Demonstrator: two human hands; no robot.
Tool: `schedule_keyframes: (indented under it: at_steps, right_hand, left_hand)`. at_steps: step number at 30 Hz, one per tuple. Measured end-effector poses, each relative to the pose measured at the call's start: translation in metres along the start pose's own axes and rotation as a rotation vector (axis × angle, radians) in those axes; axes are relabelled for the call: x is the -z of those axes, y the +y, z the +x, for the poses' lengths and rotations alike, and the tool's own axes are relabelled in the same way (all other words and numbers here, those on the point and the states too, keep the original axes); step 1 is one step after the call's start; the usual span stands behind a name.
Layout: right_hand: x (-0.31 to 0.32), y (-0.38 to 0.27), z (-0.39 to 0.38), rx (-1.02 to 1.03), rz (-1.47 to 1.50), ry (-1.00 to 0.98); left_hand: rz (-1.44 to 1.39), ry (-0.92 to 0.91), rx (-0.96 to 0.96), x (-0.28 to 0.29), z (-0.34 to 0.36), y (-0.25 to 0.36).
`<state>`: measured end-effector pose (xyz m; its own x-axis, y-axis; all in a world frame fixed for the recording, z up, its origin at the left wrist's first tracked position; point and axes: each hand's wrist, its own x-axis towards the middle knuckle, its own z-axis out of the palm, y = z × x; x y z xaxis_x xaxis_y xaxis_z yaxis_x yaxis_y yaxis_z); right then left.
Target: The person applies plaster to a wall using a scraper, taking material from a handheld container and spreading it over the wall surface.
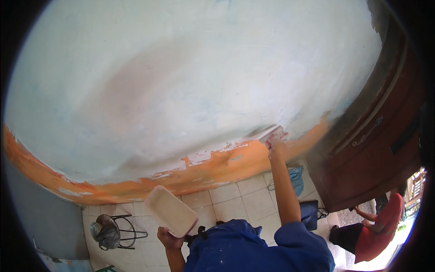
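Observation:
My right arm reaches out to the wall (217,81), which has a pale whitish coat above a band of bare orange paint (222,164). My right hand (277,139) is closed around a flat plastering trowel (268,131), its blade against the wall just above the orange band. White smears cover the fingers. Lower down and to the left, my left hand (170,238) grips the near end of a shallow rectangular tray (195,221) with a pale beige face. Whether that face is a layer of filler or the bare tray, I cannot tell.
A black-legged stool (129,230) bearing a dark plastic bag (108,231) and a jar (95,229) stands left on the tiled floor (229,210). A blue bag (296,180) lies near a dark red door (362,154). A person in red (380,231) is at right.

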<state>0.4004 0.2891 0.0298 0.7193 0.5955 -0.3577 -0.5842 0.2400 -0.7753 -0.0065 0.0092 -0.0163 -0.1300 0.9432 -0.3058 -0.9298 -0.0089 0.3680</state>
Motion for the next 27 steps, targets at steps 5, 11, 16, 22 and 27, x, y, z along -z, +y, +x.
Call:
schedule_keyframes:
  at_steps: [5, 11, 16, 22, 27]
  right_hand:
    - [-0.078, -0.022, -0.017, 0.133, -0.076, -0.168]
    - [-0.055, -0.05, -0.048, 0.146, 0.154, -0.351]
    - [-0.001, -0.042, -0.012, 0.109, 0.246, -0.335]
    - [0.033, -0.004, 0.046, 0.051, -0.012, -0.045]
    - [-0.021, -0.034, 0.06, -0.068, -0.222, 0.109]
  left_hand:
    - [0.088, -0.004, -0.038, -0.018, -0.006, -0.002]
    - [0.048, -0.062, 0.107, -0.001, 0.006, 0.006]
    - [0.137, -0.052, 0.031, -0.027, 0.008, -0.001]
    - [0.023, 0.004, 0.062, 0.008, 0.005, 0.001]
    - [0.02, 0.096, 0.02, -0.004, -0.006, 0.001]
